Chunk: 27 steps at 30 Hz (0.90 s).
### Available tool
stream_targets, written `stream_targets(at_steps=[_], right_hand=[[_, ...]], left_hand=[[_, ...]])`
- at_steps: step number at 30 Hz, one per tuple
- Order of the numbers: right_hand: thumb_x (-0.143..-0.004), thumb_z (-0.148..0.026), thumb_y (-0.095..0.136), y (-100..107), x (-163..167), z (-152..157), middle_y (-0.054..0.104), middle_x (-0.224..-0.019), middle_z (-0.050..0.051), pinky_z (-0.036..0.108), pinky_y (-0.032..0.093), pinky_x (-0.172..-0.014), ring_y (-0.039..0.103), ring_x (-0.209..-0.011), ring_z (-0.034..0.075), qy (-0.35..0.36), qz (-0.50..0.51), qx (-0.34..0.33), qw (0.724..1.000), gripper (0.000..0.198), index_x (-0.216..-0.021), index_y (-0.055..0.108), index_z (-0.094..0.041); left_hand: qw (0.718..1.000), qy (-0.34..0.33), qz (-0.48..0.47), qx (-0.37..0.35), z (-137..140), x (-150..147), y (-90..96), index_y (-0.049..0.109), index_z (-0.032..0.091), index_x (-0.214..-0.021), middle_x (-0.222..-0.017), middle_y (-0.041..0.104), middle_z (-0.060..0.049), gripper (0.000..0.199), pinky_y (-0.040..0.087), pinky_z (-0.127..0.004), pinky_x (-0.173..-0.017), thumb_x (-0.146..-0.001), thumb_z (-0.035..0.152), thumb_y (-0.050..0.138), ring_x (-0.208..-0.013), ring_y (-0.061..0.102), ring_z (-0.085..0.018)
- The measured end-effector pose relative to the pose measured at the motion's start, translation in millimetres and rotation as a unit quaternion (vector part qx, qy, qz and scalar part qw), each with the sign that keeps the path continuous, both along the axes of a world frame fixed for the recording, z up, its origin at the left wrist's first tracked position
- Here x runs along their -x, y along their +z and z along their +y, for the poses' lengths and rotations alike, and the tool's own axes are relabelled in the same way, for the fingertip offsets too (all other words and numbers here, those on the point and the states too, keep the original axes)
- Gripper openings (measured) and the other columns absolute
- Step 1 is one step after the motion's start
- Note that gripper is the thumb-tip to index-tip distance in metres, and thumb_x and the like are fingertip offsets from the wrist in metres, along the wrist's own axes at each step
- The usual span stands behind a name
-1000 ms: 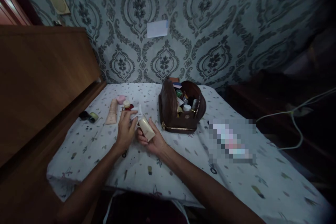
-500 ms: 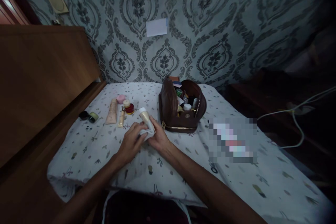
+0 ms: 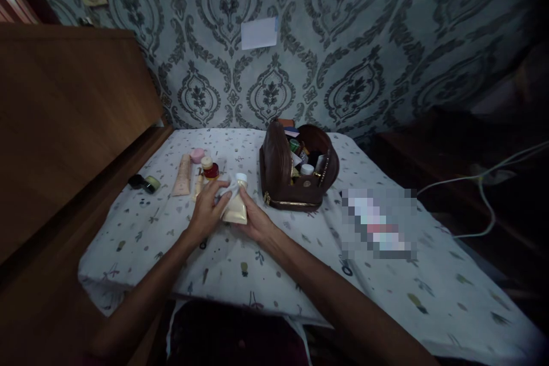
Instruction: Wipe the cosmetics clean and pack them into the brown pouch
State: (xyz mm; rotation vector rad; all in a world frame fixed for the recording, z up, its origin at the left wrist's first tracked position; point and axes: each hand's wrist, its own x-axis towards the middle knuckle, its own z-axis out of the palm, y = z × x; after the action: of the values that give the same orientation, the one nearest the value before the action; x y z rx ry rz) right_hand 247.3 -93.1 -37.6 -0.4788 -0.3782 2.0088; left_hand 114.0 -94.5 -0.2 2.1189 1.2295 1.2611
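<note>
My right hand (image 3: 256, 217) is closed around a cream-coloured squeeze tube (image 3: 235, 211) with a white cap, tilted with the cap end away from me. Pinched in my left hand (image 3: 209, 206) is a white tissue (image 3: 230, 187), which touches the tube's upper left side. Just beyond my left hand stand a small slim tube (image 3: 199, 183), partly hidden, and a dark red jar (image 3: 210, 171) with a cream-topped container (image 3: 206, 162) by it. A larger beige-pink tube (image 3: 183, 176) lies to their left, near a round pink container (image 3: 197, 155).
An open brown cosmetic bag (image 3: 295, 194) full of small items stands right of my hands. Farther left lie a black item (image 3: 136, 181) and a small green-topped jar (image 3: 151, 184). A blurred-out object (image 3: 377, 223) is on the right. A wooden cabinet (image 3: 72, 126) borders the left side.
The tissue has moved from the tube's lower part to its upper left side, uncovering the cream lower end. My left hand has shifted slightly left; my right hand still grips the tube.
</note>
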Motion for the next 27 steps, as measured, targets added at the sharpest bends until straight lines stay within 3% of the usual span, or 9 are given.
stream_targets(at_steps=[6,10,16,20,23,27], right_hand=[[-0.074,-0.042,0.081,-5.1,-2.3,4.5,0.066,-0.066,-0.004,0.020,0.045,-0.051,0.058,-0.057,0.011,-0.094,-0.058,-0.037,0.993,0.032,-0.085,0.064,-0.018],[-0.064,-0.042,0.088,-10.0,-1.9,2.7,0.065,-0.065,-0.004,0.020,0.045,-0.052,0.057,-0.058,0.012,-0.073,-0.073,-0.034,0.994,0.039,-0.084,0.065,-0.017],[-0.082,-0.044,0.074,-14.6,4.6,-4.6,0.065,-0.065,-0.002,0.021,0.045,-0.050,0.059,-0.057,0.013,-0.004,-0.089,-0.030,0.996,0.029,-0.089,0.065,-0.017],[-0.086,-0.061,0.062,-11.5,5.2,-8.2,0.061,-0.060,-0.001,0.017,0.031,-0.035,0.050,-0.045,0.009,0.056,-0.108,-0.018,0.992,0.046,-0.081,0.063,-0.015],[-0.083,-0.066,0.061,-6.9,3.3,-7.0,0.057,-0.054,-0.003,0.015,0.025,-0.032,0.048,-0.043,0.008,0.041,-0.089,-0.008,0.995,0.051,-0.078,0.062,-0.016],[-0.084,-0.065,0.062,-2.2,-3.2,-4.4,0.062,-0.058,-0.001,0.019,0.042,-0.043,0.057,-0.050,0.012,0.002,-0.034,0.016,0.999,0.050,-0.079,0.064,-0.016]], left_hand=[[0.997,-0.057,0.030,0.040,-29.8,14.7,3.3,0.065,0.021,-0.104,-0.097,0.066,-0.005,0.019,0.050,-0.032,-0.081,-0.093,0.034,0.056,-0.093,0.063,-0.021],[0.995,-0.072,0.038,0.059,-41.8,25.6,0.3,0.065,0.022,-0.107,-0.098,0.066,-0.005,0.021,0.049,-0.032,-0.082,-0.093,0.035,0.057,-0.091,0.062,-0.020],[0.999,-0.009,-0.018,0.050,-21.9,26.0,-5.4,0.063,0.020,-0.105,-0.102,0.067,-0.005,0.020,0.049,-0.031,-0.080,-0.091,0.033,0.056,-0.093,0.062,-0.021],[0.995,0.022,-0.078,0.054,-6.7,21.2,-5.9,0.060,0.020,-0.108,-0.109,0.066,-0.006,0.024,0.050,-0.029,-0.078,-0.090,0.035,0.055,-0.100,0.062,-0.022],[0.994,-0.001,-0.083,0.078,-9.5,14.8,-5.3,0.058,0.020,-0.107,-0.104,0.066,-0.004,0.023,0.049,-0.029,-0.079,-0.089,0.034,0.057,-0.095,0.062,-0.020],[0.991,-0.074,-0.038,0.108,-30.7,2.1,-2.7,0.060,0.021,-0.105,-0.097,0.065,-0.003,0.019,0.049,-0.027,-0.071,-0.089,0.032,0.058,-0.084,0.061,-0.018]])
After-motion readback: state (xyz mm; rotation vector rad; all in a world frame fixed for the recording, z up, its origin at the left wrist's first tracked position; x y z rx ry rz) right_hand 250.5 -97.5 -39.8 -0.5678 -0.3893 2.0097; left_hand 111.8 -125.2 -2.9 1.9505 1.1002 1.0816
